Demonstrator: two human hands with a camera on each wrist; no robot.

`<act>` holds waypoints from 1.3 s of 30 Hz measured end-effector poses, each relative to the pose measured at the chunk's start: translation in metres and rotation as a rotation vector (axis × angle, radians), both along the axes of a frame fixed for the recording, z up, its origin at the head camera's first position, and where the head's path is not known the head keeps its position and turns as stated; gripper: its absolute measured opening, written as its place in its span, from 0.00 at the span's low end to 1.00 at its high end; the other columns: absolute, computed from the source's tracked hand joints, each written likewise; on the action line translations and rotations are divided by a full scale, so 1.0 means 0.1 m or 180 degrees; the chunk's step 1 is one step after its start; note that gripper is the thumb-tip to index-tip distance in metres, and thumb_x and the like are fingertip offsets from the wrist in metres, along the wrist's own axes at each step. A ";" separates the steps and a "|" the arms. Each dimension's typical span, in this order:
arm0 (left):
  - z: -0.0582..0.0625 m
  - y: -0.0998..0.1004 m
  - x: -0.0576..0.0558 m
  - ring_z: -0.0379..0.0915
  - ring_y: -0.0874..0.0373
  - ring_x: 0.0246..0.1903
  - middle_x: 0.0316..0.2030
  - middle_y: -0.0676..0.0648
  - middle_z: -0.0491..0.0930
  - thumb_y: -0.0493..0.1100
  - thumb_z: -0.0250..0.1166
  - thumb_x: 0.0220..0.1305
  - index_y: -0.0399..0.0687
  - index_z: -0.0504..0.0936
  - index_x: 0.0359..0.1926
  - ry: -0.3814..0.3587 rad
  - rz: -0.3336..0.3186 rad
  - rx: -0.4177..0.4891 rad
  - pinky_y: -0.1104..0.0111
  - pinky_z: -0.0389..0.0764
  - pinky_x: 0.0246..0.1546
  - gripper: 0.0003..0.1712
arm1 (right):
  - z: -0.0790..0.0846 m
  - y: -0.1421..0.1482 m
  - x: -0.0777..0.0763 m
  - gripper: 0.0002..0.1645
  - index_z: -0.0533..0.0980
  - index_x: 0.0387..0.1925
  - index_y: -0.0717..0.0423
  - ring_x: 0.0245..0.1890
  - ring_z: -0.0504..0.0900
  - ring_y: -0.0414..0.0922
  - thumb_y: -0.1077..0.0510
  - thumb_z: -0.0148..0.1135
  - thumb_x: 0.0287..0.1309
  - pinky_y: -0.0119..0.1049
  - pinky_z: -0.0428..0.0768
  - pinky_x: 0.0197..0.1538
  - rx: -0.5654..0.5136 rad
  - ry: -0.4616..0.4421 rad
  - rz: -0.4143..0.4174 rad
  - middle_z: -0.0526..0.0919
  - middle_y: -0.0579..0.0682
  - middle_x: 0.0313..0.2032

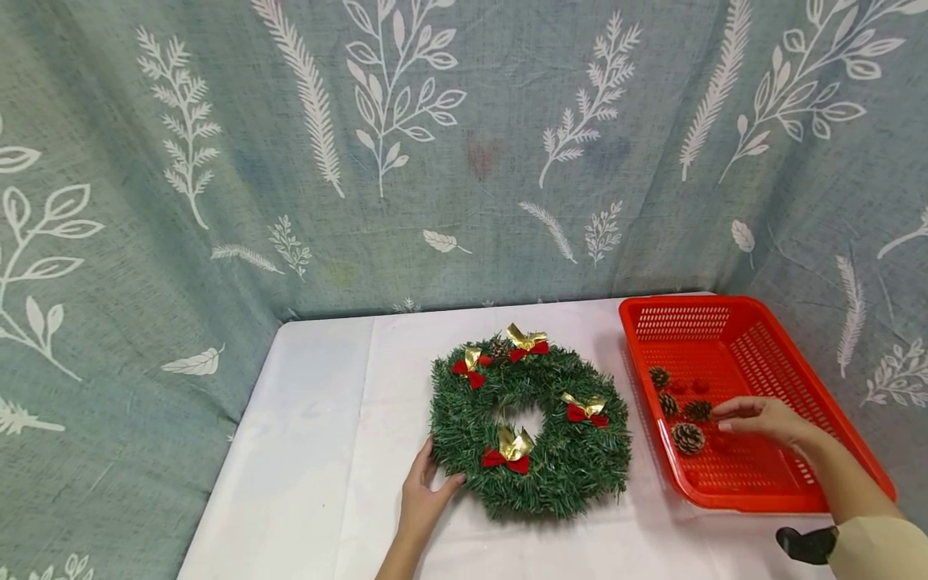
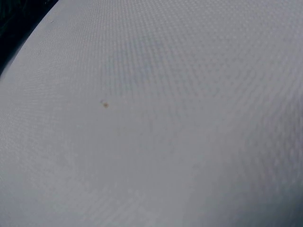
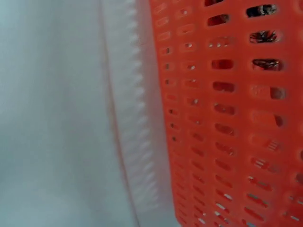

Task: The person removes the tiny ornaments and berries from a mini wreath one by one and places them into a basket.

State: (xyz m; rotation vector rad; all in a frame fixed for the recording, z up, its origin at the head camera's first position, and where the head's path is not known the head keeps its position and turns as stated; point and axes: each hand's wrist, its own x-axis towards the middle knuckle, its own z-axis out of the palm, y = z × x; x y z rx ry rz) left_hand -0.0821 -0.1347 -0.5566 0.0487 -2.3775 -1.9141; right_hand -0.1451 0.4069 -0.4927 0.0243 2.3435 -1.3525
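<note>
A round green wreath (image 1: 532, 427) lies on the white-covered table, carrying several red bows with gold ribbon and a pinecone (image 1: 500, 348) near its top. My left hand (image 1: 424, 499) touches the wreath's lower left edge, thumb and fingers spread apart. Inside the red basket (image 1: 768, 483), my right hand (image 1: 761, 419) reaches leftward with its fingertips beside a dark pinecone (image 1: 698, 411). Whether they touch it is unclear. A larger pinecone (image 1: 687, 439) sits just below. Neither wrist view shows a hand.
Two more pinecones (image 1: 660, 377) and several small red pieces (image 1: 700, 386) lie in the basket. White cloth (image 2: 151, 142) fills most of the left wrist view. The basket's slotted wall (image 3: 222, 109) shows in the right wrist view. A patterned curtain (image 1: 464, 161) hangs behind the table.
</note>
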 end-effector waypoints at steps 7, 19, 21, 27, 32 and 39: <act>-0.01 0.00 0.00 0.62 0.39 0.63 0.67 0.31 0.59 0.37 0.73 0.51 0.31 0.58 0.68 -0.0014 0.0014 -0.0034 0.60 0.67 0.64 0.47 | 0.09 -0.02 -0.01 0.14 0.82 0.46 0.51 0.43 0.83 0.33 0.65 0.57 0.62 0.26 0.83 0.46 -0.0868 0.0079 0.0192 0.85 0.38 0.41; -0.04 0.01 0.02 0.63 0.41 0.63 0.66 0.32 0.61 0.37 0.73 0.50 0.30 0.60 0.67 -0.0028 0.0066 -0.0068 0.61 0.68 0.64 0.46 | 0.19 -0.27 0.10 0.21 0.78 0.53 0.55 0.46 0.83 0.37 0.72 0.49 0.64 0.26 0.82 0.50 -0.1619 0.0408 0.0484 0.84 0.42 0.47; -0.04 0.01 0.02 0.64 0.42 0.62 0.65 0.32 0.62 0.37 0.73 0.49 0.30 0.60 0.67 -0.0002 0.0110 -0.0101 0.62 0.69 0.64 0.46 | 0.23 -0.31 0.10 0.21 0.77 0.54 0.56 0.46 0.83 0.36 0.72 0.49 0.64 0.26 0.82 0.50 -0.1539 0.0504 0.0411 0.84 0.42 0.47; -0.01 0.02 0.02 0.66 0.41 0.60 0.64 0.31 0.64 0.36 0.73 0.49 0.28 0.61 0.65 0.0083 0.0133 -0.0158 0.61 0.70 0.62 0.45 | 0.33 -0.42 0.14 0.21 0.73 0.57 0.60 0.47 0.82 0.35 0.72 0.50 0.64 0.25 0.82 0.48 -0.1394 0.0750 0.0343 0.83 0.40 0.49; 0.00 0.02 0.01 0.64 0.36 0.61 0.64 0.28 0.62 0.35 0.73 0.49 0.25 0.60 0.65 0.0149 0.0068 -0.0164 0.56 0.69 0.62 0.45 | 0.35 -0.52 0.18 0.23 0.71 0.58 0.65 0.48 0.81 0.35 0.75 0.50 0.61 0.24 0.82 0.47 -0.1474 0.1083 0.0234 0.82 0.38 0.50; -0.05 0.01 0.00 0.62 0.37 0.62 0.65 0.29 0.60 0.36 0.73 0.50 0.26 0.58 0.66 0.0082 0.0038 -0.0117 0.57 0.68 0.63 0.47 | 0.34 -0.64 0.23 0.25 0.69 0.58 0.68 0.48 0.82 0.37 0.78 0.51 0.58 0.30 0.85 0.45 -0.1643 0.1280 0.0172 0.82 0.40 0.51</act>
